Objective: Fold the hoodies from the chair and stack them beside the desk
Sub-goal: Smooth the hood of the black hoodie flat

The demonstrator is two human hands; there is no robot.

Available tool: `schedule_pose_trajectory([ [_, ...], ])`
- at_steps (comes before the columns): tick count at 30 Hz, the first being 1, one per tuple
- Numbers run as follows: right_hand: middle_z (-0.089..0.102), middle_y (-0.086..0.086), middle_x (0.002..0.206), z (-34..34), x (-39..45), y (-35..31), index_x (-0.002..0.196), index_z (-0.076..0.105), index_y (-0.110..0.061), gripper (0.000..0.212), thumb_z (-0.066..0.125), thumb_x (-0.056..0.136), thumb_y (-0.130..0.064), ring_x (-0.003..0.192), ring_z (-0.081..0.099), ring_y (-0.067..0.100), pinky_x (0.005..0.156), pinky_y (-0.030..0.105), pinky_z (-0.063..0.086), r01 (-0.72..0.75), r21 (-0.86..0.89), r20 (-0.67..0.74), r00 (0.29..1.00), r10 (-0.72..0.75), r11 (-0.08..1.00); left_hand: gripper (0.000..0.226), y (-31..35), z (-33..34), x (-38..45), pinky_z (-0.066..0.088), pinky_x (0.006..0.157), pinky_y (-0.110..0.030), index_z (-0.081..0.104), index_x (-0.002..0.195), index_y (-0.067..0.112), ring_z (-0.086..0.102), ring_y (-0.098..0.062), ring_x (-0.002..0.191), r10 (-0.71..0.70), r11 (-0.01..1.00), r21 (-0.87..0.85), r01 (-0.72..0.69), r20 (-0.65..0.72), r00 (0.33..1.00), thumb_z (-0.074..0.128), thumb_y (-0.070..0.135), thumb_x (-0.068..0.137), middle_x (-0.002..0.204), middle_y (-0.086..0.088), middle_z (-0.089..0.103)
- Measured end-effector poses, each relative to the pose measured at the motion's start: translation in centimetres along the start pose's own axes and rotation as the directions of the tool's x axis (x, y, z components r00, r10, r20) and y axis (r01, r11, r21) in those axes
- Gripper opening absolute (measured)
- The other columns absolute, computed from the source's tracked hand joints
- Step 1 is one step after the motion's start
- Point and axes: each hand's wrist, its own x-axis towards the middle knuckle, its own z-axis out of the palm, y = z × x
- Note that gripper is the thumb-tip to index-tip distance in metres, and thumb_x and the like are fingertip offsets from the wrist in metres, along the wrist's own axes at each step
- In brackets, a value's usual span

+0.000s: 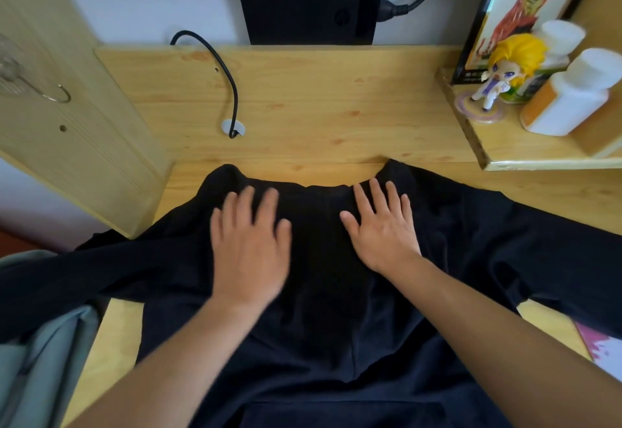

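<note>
A black hoodie (pixel 323 293) lies spread on the surface (pixel 303 107), unfolded; both hands, left (pixel 250 246) and right (pixel 382 225), press it with fingers wide, holding nothing. No stack shows; folding seems barely begun.

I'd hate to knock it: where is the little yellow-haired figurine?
In the head view, the figurine stands upper right on the side shelf, between the picture box and white bottles.
</note>
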Motion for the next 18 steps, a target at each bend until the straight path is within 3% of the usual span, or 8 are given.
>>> schedule_pose_trajectory([
  [2, -0.006, 0.003, 0.169, 0.6, 1.2, 0.1, 0.160, -0.002, -0.029, 0.071, 0.002, 0.099, -0.064, 0.154, -0.010, 0.030, 0.125, 0.052, -0.001, -0.057, 0.011, 0.076, 0.996, 0.056, 0.998, 0.060, 1.2, 1.9, -3.0, 0.005, 0.125, -0.057, 0.024, 0.160, 0.036, 0.006, -0.036, 0.157, 0.040, 0.994, 0.098, -0.057, 0.167, 0.985, 0.019, 0.059, 0.104, 0.169, -0.008, 0.018],
  [5, -0.007, 0.007, 0.169, -0.8, 1.0, -0.9, 0.161, 0.002, -0.027, 0.070, 0.008, 0.100, -0.063, 0.154, -0.012, 0.032, 0.124, 0.054, -0.002, -0.091, 0.067, 0.018, 0.996, 0.090, 0.994, 0.068, -0.8, 3.8, -5.1, 0.009, 0.123, -0.064, 0.018, 0.161, 0.038, 0.004, -0.038, 0.157, 0.017, 0.981, 0.181, -0.066, 0.263, 0.965, 0.010, 0.067, 0.101, 0.169, -0.008, 0.017],
  [8, -0.006, 0.005, 0.168, -1.5, -4.7, -2.6, 0.161, 0.006, -0.029, 0.068, 0.012, 0.102, -0.062, 0.154, -0.013, 0.031, 0.125, 0.052, -0.003, 0.110, 0.104, -0.145, 0.985, -0.094, 0.989, 0.068, -2.0, 4.1, -4.8, 0.009, 0.123, -0.064, 0.018, 0.162, 0.036, 0.004, -0.037, 0.157, 0.045, 0.975, 0.198, -0.103, 0.277, 0.960, 0.012, 0.066, 0.101, 0.169, -0.009, 0.018],
  [11, -0.015, 0.004, 0.166, 1.2, -10.2, -2.7, 0.160, -0.002, -0.031, 0.072, 0.003, 0.098, -0.067, 0.154, -0.014, 0.030, 0.125, 0.052, 0.000, 0.192, -0.009, 0.047, 0.980, -0.191, 0.981, 0.068, -1.8, 4.0, -4.8, 0.009, 0.123, -0.065, 0.015, 0.162, 0.035, 0.002, -0.038, 0.157, 0.040, 0.974, 0.201, -0.103, 0.299, 0.953, 0.012, 0.064, 0.101, 0.170, -0.011, 0.014],
  [13, -0.008, 0.006, 0.168, 2.8, -11.1, -2.1, 0.161, 0.003, -0.028, 0.074, 0.004, 0.099, -0.068, 0.155, -0.010, 0.031, 0.125, 0.054, 0.009, 0.165, -0.067, 0.056, 0.985, -0.161, 0.984, 0.066, -1.3, 3.3, -5.1, 0.008, 0.123, -0.065, 0.016, 0.162, 0.034, -0.001, -0.038, 0.157, 0.051, 0.975, 0.191, -0.111, 0.293, 0.955, 0.017, 0.060, 0.102, 0.170, -0.011, 0.010],
  [15, -0.005, 0.006, 0.168, 3.2, -11.0, -2.1, 0.161, 0.006, -0.028, 0.072, 0.004, 0.100, -0.067, 0.155, -0.009, 0.031, 0.124, 0.054, 0.009, 0.150, -0.039, 0.036, 0.988, -0.148, 0.988, 0.063, -0.1, 2.3, -5.8, 0.006, 0.125, -0.060, 0.016, 0.162, 0.033, -0.006, -0.034, 0.157, 0.149, 0.977, 0.116, -0.181, 0.241, 0.959, 0.023, 0.054, 0.104, 0.171, -0.009, 0.005],
  [18, -0.004, 0.006, 0.169, 3.3, -10.9, -1.7, 0.161, 0.010, -0.026, 0.066, 0.003, 0.103, -0.056, 0.155, -0.012, 0.028, 0.126, 0.051, 0.008, 0.210, -0.006, -0.002, 0.978, -0.210, 0.978, 0.063, 2.0, 2.6, -8.7, 0.005, 0.128, -0.049, 0.003, 0.163, 0.033, -0.010, -0.023, 0.158, 0.356, 0.931, -0.032, -0.364, 0.300, 0.885, 0.015, 0.057, 0.106, 0.172, -0.002, -0.001],
])
